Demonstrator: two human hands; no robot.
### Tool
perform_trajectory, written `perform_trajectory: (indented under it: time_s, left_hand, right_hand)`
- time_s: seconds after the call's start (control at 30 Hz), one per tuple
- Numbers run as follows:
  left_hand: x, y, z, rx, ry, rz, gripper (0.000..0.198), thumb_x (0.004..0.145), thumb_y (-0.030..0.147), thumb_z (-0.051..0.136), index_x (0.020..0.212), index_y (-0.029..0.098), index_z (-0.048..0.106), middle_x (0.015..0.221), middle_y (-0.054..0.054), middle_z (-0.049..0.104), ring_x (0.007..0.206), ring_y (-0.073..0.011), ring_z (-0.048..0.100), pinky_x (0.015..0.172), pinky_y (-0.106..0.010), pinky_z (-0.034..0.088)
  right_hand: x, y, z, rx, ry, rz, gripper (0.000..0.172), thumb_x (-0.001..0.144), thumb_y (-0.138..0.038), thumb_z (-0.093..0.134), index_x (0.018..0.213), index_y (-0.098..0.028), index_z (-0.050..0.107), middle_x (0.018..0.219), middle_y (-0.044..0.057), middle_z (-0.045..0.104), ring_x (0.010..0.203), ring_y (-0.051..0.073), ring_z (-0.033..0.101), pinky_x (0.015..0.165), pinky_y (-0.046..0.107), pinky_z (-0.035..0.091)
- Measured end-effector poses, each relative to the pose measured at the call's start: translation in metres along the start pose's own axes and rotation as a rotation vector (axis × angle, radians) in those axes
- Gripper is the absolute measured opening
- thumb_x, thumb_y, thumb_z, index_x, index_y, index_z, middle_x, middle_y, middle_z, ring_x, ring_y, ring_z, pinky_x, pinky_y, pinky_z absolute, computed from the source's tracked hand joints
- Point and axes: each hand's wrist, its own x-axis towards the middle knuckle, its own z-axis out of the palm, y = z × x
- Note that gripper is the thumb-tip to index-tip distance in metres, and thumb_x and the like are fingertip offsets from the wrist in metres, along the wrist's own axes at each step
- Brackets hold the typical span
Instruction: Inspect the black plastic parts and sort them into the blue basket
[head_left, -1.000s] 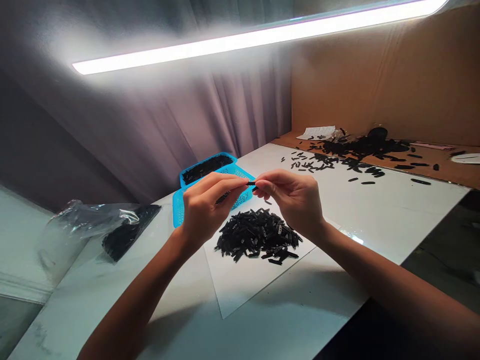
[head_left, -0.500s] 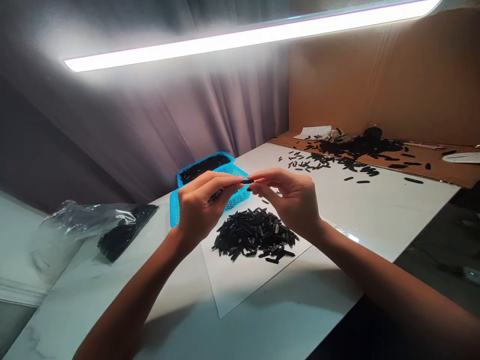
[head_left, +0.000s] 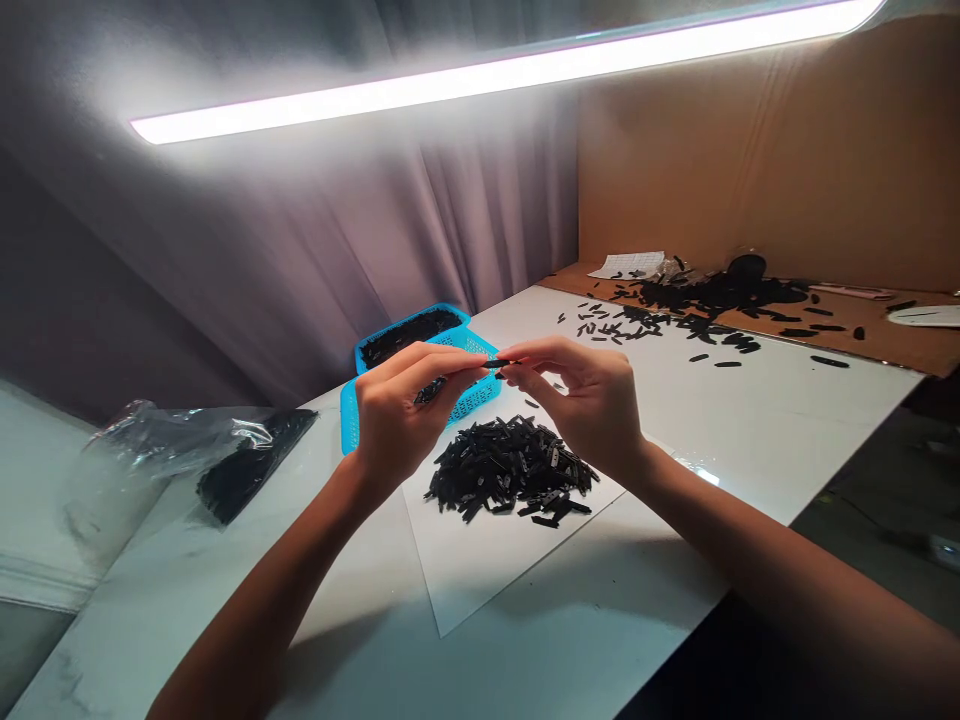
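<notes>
One small black piece [head_left: 500, 363] pinched between the fingertips of the raised left hand [head_left: 401, 420] and right hand [head_left: 585, 405].

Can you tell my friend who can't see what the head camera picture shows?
The left hand and right hand pinch a small black piece above a heap of black pieces on a white sheet. A blue basket of more pieces sits behind them.
</notes>
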Motion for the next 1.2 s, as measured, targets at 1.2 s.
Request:
perform_trajectory:
  time_s: [1.2]
  left_hand:
    - [-0.001, -0.003, 0.001, -0.189, -0.124, -0.336, 0.008, 0.080, 0.024, 0.078, 0.088, 0.021, 0.078, 0.081, -0.001, 0.077, 0.070, -0.0153, 0.073, 0.068, -0.025, 0.062]
  right_hand:
    - [0.000, 0.007, 0.005, 0.435, -0.042, 0.273, 0.014, 0.075, -0.016, 0.082, 0.088, -0.021, 0.077, 0.083, 0.002, 0.078, 0.076, 0.017, 0.073, 0.078, 0.034, 0.063]
